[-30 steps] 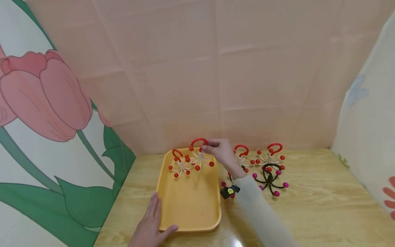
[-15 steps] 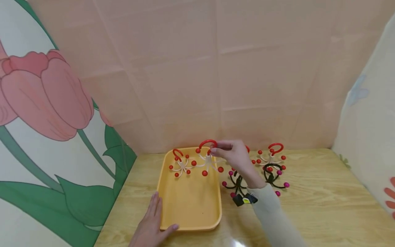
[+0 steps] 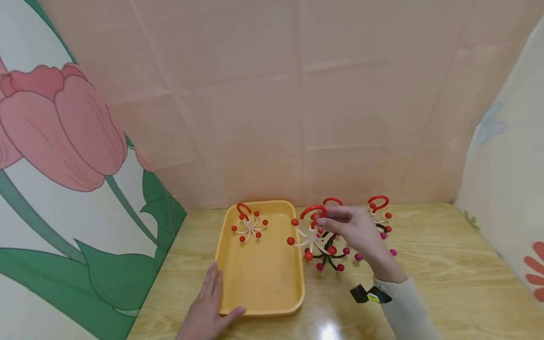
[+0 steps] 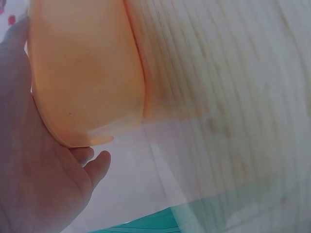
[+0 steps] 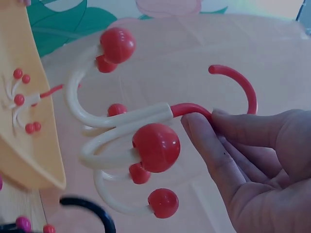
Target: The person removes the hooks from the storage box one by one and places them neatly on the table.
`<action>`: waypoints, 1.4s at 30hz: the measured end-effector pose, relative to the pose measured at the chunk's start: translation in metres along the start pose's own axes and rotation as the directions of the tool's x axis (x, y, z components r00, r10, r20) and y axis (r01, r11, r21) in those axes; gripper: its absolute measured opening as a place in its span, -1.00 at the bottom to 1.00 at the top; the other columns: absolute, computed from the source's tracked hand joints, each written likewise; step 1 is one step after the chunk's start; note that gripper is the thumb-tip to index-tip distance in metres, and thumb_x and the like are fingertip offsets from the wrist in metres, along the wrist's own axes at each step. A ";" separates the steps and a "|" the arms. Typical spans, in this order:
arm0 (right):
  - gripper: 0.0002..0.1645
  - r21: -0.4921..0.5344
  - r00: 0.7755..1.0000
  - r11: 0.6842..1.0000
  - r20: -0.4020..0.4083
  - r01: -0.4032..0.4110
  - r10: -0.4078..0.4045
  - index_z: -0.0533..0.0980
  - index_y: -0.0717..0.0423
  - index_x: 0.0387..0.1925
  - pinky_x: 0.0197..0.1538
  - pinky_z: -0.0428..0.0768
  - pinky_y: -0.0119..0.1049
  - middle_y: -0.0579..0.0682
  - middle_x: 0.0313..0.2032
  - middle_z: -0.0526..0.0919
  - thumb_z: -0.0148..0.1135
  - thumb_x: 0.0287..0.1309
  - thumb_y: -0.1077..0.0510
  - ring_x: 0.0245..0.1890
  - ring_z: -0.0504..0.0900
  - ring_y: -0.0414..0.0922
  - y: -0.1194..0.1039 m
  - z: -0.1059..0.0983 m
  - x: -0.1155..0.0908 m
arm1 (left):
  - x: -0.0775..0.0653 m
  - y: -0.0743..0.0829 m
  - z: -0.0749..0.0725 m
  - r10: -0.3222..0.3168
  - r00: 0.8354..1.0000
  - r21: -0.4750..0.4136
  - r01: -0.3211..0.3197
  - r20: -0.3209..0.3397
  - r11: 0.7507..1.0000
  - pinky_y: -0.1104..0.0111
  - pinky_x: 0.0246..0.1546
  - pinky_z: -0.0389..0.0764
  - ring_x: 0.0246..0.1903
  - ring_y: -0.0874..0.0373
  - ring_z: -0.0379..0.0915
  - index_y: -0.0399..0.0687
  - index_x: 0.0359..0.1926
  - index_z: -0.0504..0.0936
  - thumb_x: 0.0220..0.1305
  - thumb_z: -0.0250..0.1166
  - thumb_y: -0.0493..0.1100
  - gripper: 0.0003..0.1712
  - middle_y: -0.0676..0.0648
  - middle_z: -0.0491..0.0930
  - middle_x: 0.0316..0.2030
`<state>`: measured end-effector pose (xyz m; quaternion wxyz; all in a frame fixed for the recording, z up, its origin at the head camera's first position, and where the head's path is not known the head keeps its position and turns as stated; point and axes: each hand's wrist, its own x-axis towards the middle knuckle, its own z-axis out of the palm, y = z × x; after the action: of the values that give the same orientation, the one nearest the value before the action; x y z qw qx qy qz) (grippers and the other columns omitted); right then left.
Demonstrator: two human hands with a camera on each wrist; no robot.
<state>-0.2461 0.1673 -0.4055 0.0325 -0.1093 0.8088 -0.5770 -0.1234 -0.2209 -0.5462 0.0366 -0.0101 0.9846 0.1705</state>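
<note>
My right hand [image 3: 361, 236] pinches the red hooked handle of a head massager [image 3: 312, 236], which has white curved legs tipped with red balls. It hangs just right of the yellow tray [image 3: 263, 283], in front of a black massager [image 3: 327, 255] with magenta ball tips. In the right wrist view, thumb and fingers grip the massager's handle [image 5: 187, 108]. A similar white-legged massager [image 3: 249, 229] stands at the tray's far left. My left hand [image 3: 206, 302] lies along the tray's near left corner, its fingers straight against the outside and thumb at the front rim.
Behind my right hand are more massagers: a red hook [image 3: 333, 201] shows above it, another red-handled one [image 3: 378, 203] stands farther right, and a second black one is mostly hidden. A pink sheet [image 3: 255, 118] rises behind the wooden table [image 3: 446, 274].
My right hand has carried the held massager rightward and nearer, from over the tray to beyond its right edge. The left hand has stayed at the tray.
</note>
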 end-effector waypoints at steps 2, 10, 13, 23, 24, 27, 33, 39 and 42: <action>-0.37 -0.025 1.000 0.999 0.004 -0.024 0.024 0.66 0.15 0.20 -0.21 0.74 -0.37 0.04 -0.09 0.87 0.51 0.24 -0.14 -0.12 0.86 -0.13 0.004 -0.006 -0.005 | 0.000 0.000 0.000 0.000 1.000 -0.001 0.000 -0.001 1.000 -0.13 0.55 0.32 0.72 -0.16 -0.32 -0.25 0.68 -0.05 0.13 0.09 0.77 0.50 -0.19 -0.35 0.72; -0.43 0.028 0.998 0.999 0.066 -0.017 0.015 0.63 0.32 0.17 -0.06 0.79 -0.35 0.12 -0.10 0.86 0.47 0.30 0.00 -0.16 0.87 -0.15 0.029 -0.023 -0.025 | 0.000 -0.003 0.001 0.021 0.999 0.005 -0.021 -0.027 1.000 -0.10 0.53 0.37 0.72 -0.14 -0.31 -0.22 0.68 -0.04 0.14 0.12 0.75 0.48 -0.19 -0.33 0.73; -0.44 0.066 0.996 0.997 0.083 -0.026 0.021 0.61 0.37 0.17 -0.07 0.78 -0.37 0.08 -0.12 0.87 0.46 0.32 0.05 -0.18 0.87 -0.17 0.036 -0.029 -0.033 | 0.000 -0.003 0.001 0.025 0.999 0.009 -0.025 -0.033 1.000 -0.09 0.53 0.37 0.72 -0.14 -0.30 -0.22 0.68 -0.03 0.14 0.12 0.75 0.47 -0.19 -0.32 0.72; -0.49 0.079 0.984 0.996 0.175 -0.047 0.032 0.61 0.41 0.12 -0.07 0.78 -0.25 0.00 -0.17 0.88 0.42 0.34 0.08 -0.18 0.87 -0.15 0.059 -0.040 -0.047 | 0.000 -0.001 -0.002 0.000 1.000 -0.001 0.000 -0.007 1.000 -0.11 0.54 0.35 0.72 -0.15 -0.32 -0.23 0.67 -0.02 0.13 0.11 0.76 0.48 -0.19 -0.35 0.72; -0.50 0.078 0.981 0.996 0.192 -0.045 0.029 0.62 0.41 0.12 -0.07 0.78 -0.24 0.03 -0.16 0.88 0.42 0.34 0.09 -0.17 0.87 -0.14 0.062 -0.039 -0.048 | 0.000 -0.001 -0.003 0.000 1.000 -0.002 0.000 -0.008 1.000 -0.11 0.54 0.34 0.72 -0.15 -0.32 -0.23 0.67 -0.02 0.13 0.11 0.76 0.48 -0.19 -0.35 0.72; -0.51 0.101 0.966 0.993 0.257 -0.064 0.036 0.61 0.42 0.11 -0.01 0.79 -0.28 0.11 -0.13 0.87 0.40 0.35 0.10 -0.14 0.87 -0.11 0.071 -0.036 -0.048 | 0.000 -0.001 -0.004 0.001 1.000 0.001 -0.001 -0.012 1.000 -0.11 0.55 0.33 0.72 -0.15 -0.32 -0.24 0.67 -0.01 0.14 0.11 0.75 0.47 -0.20 -0.34 0.72; -0.52 0.152 0.936 0.984 0.349 -0.097 0.038 0.58 0.44 0.17 0.08 0.79 -0.23 0.31 -0.02 0.81 0.36 0.38 0.15 -0.07 0.86 0.03 0.090 -0.029 -0.052 | -0.001 -0.003 -0.002 0.022 0.999 0.002 -0.022 -0.028 1.000 -0.10 0.53 0.37 0.71 -0.15 -0.29 -0.23 0.67 0.00 0.15 0.15 0.72 0.45 -0.20 -0.31 0.72; -0.52 0.149 0.932 0.982 0.358 -0.114 0.054 0.60 0.41 0.16 0.07 0.80 -0.12 0.36 -0.03 0.79 0.39 0.34 0.16 -0.07 0.85 0.07 0.111 -0.026 -0.050 | 0.001 -0.004 0.000 0.023 0.999 0.003 -0.023 -0.023 1.000 -0.09 0.53 0.38 0.71 -0.14 -0.31 -0.22 0.67 -0.01 0.16 0.12 0.73 0.45 -0.19 -0.33 0.72; -0.51 0.161 0.930 0.980 0.365 -0.117 0.051 0.57 0.47 0.17 0.06 0.80 -0.09 0.36 -0.06 0.79 0.37 0.34 0.20 -0.09 0.85 0.08 0.119 -0.024 -0.048 | 0.001 -0.002 -0.001 0.015 1.000 -0.003 -0.015 -0.012 1.000 -0.10 0.54 0.36 0.72 -0.15 -0.32 -0.23 0.68 -0.02 0.15 0.12 0.74 0.46 -0.20 -0.34 0.72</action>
<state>-0.2201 0.2369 -0.5126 0.2140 -0.1747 0.7377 -0.6160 -0.1241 -0.2233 -0.5464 0.0294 -0.0039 0.9846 0.1724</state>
